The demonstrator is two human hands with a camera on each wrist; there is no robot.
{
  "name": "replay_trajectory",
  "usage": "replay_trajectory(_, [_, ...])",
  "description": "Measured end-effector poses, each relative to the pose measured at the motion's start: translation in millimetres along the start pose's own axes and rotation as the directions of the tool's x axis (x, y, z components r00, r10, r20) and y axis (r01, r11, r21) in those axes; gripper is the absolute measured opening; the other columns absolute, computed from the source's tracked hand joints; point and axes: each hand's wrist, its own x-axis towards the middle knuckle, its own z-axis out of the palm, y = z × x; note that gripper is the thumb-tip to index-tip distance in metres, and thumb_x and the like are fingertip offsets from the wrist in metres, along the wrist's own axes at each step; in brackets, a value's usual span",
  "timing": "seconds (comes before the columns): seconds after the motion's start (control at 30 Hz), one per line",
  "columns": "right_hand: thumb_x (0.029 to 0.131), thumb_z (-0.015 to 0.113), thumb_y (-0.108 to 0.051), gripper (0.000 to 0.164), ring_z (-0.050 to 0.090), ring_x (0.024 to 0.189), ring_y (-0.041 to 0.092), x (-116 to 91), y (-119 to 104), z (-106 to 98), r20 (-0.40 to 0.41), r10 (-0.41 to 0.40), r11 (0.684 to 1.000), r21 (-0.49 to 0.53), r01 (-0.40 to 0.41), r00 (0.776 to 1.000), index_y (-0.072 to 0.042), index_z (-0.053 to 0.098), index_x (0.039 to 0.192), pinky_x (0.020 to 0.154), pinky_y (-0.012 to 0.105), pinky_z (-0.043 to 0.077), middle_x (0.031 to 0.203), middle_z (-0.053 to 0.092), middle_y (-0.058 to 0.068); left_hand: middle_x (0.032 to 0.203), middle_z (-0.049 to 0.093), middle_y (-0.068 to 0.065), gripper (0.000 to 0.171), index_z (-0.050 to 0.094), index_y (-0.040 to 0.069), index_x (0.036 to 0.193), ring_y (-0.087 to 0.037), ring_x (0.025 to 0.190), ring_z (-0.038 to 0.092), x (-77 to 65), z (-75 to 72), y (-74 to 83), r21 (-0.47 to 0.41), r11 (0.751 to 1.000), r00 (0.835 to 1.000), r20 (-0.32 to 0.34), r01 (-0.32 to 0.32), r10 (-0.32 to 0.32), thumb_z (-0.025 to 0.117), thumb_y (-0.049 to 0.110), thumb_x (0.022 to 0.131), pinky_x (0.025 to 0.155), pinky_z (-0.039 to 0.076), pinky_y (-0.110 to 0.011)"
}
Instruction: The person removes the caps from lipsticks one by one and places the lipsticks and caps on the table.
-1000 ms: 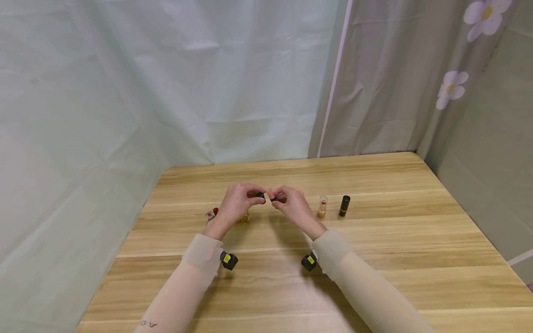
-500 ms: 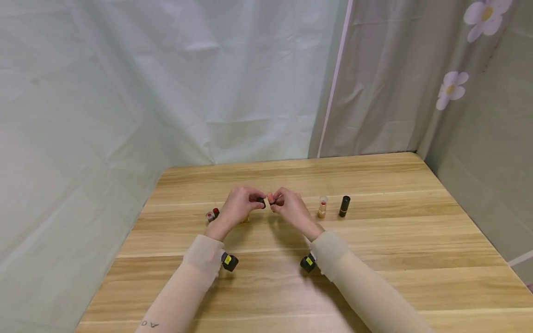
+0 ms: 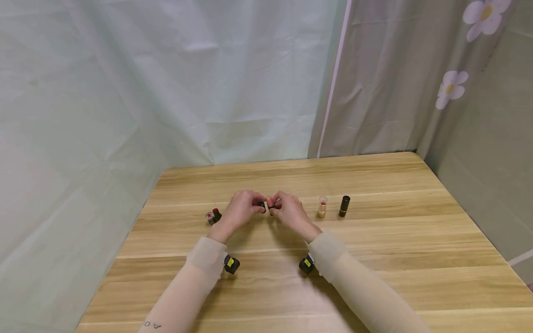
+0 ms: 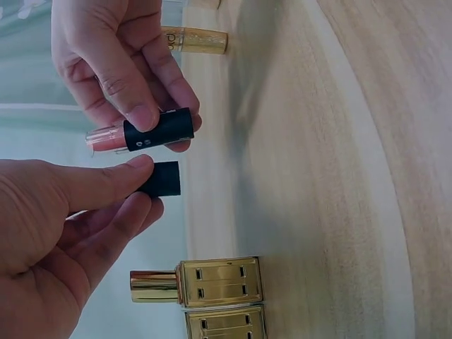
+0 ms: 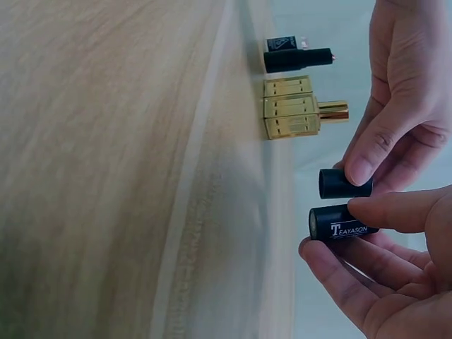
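Note:
My left hand [image 3: 240, 209] pinches a short black lipstick cap [image 4: 164, 180] between thumb and fingers. Beside it, my right hand [image 3: 290, 212] holds the black tube of a lipstick [image 5: 344, 222] lettered "Teayason". The lipstick's pinkish bullet [image 4: 107, 138], in a clear sleeve, sticks out past the right thumb in the left wrist view. Cap and tube lie side by side, a small gap apart, above the table. Behind the left hand stands a gold square-bodied lipstick [image 4: 219, 282], hidden in the head view.
On the wooden table [image 3: 374, 259], a gold lipstick with a clear top [image 3: 322, 207] and a tall black lipstick [image 3: 344, 206] stand to the right. Left of the hands are a red-tipped dark lipstick [image 3: 216, 214] and a clear-topped one [image 3: 210, 218]. A curtain [image 3: 250, 92] hangs behind.
Both hands have come slightly lower and nearer to the body, still holding the cap and the lipstick close together. The left hand now covers the gold lipstick in the head view.

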Motion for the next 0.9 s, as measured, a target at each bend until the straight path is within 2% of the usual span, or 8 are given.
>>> replay_trajectory(0.23, [0.093, 0.076, 0.002, 0.014, 0.076, 0.097, 0.024, 2.0, 1.9, 5.1, 0.021, 0.001, 1.000, -0.004, -0.001, 1.000, -0.001, 0.066, 0.103, 0.085, 0.036, 0.060, 0.101, 0.077, 0.014, 0.102, 0.077, -0.007, 0.017, 0.080, 0.005, 0.104, -0.018, 0.093, 0.072, -0.1, 2.3, -1.7, 0.025, 1.000, 1.000, 0.018, 0.011, -0.011, 0.083, 0.006, 0.087, 0.084, 0.058, -0.037])
replay_trajectory(0.47, [0.090, 0.076, 0.006, 0.018, 0.074, 0.093, 0.023, 0.5, 3.6, 6.2, 0.028, -0.025, 0.999, -0.025, 0.026, 0.999, -0.004, 0.063, 0.096, 0.087, 0.038, 0.057, 0.093, 0.075, 0.011, 0.105, 0.076, -0.009, 0.018, 0.080, 0.004, 0.104, -0.021, 0.096, 0.072, -0.1, 4.4, -1.5, 0.041, 0.999, 0.998, 0.051, 0.022, -0.024, 0.084, 0.005, 0.086, 0.086, 0.058, -0.038])
replay_trajectory(0.63, [0.089, 0.078, 0.005, 0.017, 0.069, 0.088, 0.018, 0.3, 4.4, 6.5, 0.047, -0.031, 0.999, -0.042, 0.033, 0.998, -0.006, 0.066, 0.094, 0.086, 0.037, 0.055, 0.089, 0.074, 0.007, 0.099, 0.077, -0.006, 0.017, 0.080, 0.005, 0.103, -0.020, 0.094, 0.071, -0.3, 5.0, -1.1, 0.068, 0.997, 0.998, 0.061, 0.024, -0.028, 0.084, 0.005, 0.087, 0.086, 0.058, -0.038])
replay_trajectory(0.9, [0.091, 0.077, 0.005, 0.016, 0.067, 0.088, 0.019, 1.8, 5.3, 6.9, 0.083, -0.004, 0.999, -0.039, 0.007, 0.997, -0.006, 0.066, 0.097, 0.083, 0.034, 0.055, 0.091, 0.071, 0.006, 0.093, 0.076, -0.004, 0.014, 0.080, 0.006, 0.100, -0.018, 0.089, 0.068, -2.0, 6.0, 0.8, 0.104, 0.994, 0.996, 0.079, 0.022, -0.030, 0.085, 0.005, 0.086, 0.084, 0.056, -0.038])
